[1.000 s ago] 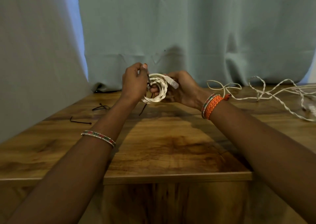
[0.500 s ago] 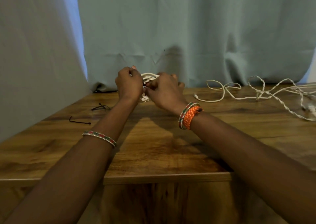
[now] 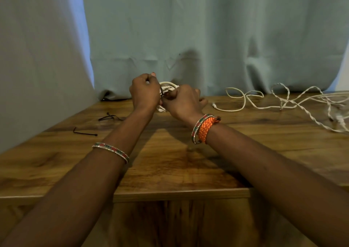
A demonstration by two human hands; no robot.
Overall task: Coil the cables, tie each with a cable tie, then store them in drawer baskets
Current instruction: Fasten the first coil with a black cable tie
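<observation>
Both hands meet above the far middle of the desk (image 3: 170, 163), backs toward the camera. Left hand (image 3: 144, 91) is curled, thumb and fingers pinching the dark cable tie (image 3: 161, 93) that crosses the white coiled cable (image 3: 168, 87). Right hand (image 3: 182, 101) is curled round the coil's near side, its fingertips pressed against the tie — the coil is held between the two hands, off the wood, mostly hidden behind them. No drawer basket shows in this view.

Two spare ties (image 3: 85, 132) lie on the desk toward its far left edge, one nearer, one further back. A loose tangle of white cables (image 3: 283, 99) sprawls along the far right part of the desk, well apart from the hands. Grey curtain (image 3: 207, 29) hangs behind the far edge — its hem rests on the wood. Beaded bangle (image 3: 111, 151) sits on the left forearm; an orange woven band (image 3: 204, 128) on the right wrist.
</observation>
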